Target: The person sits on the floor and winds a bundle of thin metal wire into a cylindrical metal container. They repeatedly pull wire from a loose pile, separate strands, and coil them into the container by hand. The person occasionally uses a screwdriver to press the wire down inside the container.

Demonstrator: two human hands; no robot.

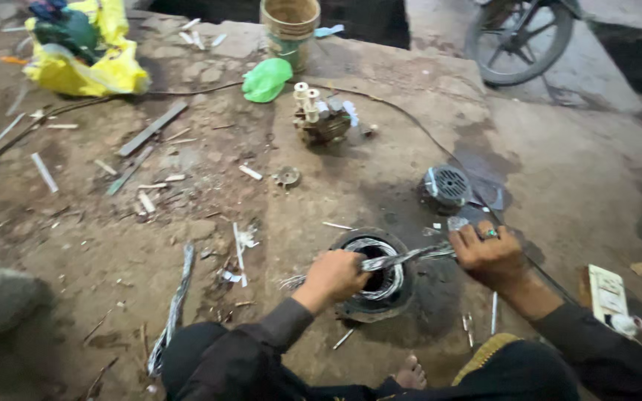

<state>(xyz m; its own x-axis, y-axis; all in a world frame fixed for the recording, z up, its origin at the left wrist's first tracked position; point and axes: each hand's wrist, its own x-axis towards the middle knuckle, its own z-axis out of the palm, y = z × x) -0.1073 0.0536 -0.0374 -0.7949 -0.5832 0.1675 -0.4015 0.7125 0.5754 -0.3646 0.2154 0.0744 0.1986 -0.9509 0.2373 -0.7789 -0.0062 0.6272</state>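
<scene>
While both hands clamp the wire bundle [403, 258], left hand [336, 275] fisted at its near end, right hand [490, 256] closed round the far end, it spans the stator [377, 275] on the floor [187, 223]. Wire looks stiff, springy, light; best held near the ends. Stator likely heavy. End cover [446, 187] sits behind, pump part [322, 119] further off.

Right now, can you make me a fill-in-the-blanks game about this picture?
1. Both hands grip a bundle of ____ over the round stator.
2. The bag near the bucket is ____.
3. The ring is on the ____ hand.
4. At top right stands a motorbike ____.

Missing: wires; green; right; wheel
</scene>
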